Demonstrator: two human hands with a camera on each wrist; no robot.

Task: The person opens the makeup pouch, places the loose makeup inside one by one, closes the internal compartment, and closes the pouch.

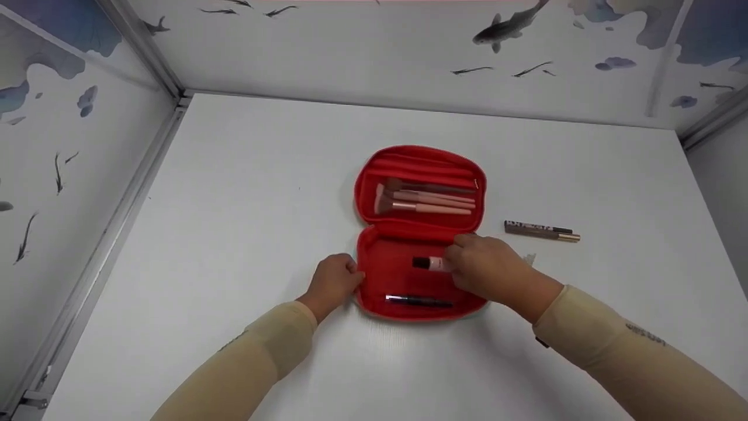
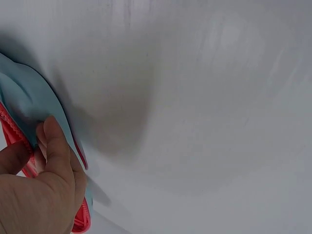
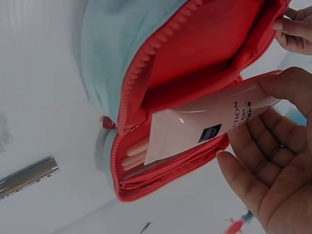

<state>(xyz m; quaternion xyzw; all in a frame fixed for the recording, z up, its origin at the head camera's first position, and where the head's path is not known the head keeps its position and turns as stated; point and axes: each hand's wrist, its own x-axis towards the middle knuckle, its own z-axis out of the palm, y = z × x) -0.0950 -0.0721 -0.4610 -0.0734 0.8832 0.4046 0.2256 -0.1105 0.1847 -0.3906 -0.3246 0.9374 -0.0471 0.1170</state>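
Observation:
A cosmetic bag, red inside and light blue outside, lies unzipped and spread open on the white table. My left hand pinches its left rim at the zipper, with the thumb on the inner side in the left wrist view. Over the near half, my right hand holds a pale pink squeeze tube with dark print; its black cap points left. A dark, shiny pen-shaped item lies along the bag's near edge. Several makeup brushes sit in the far half.
Right of the bag, a patterned slim stick and a brown tube with a gold end lie side by side. A small pale object shows partly behind the right wrist. Fish-patterned walls border the table.

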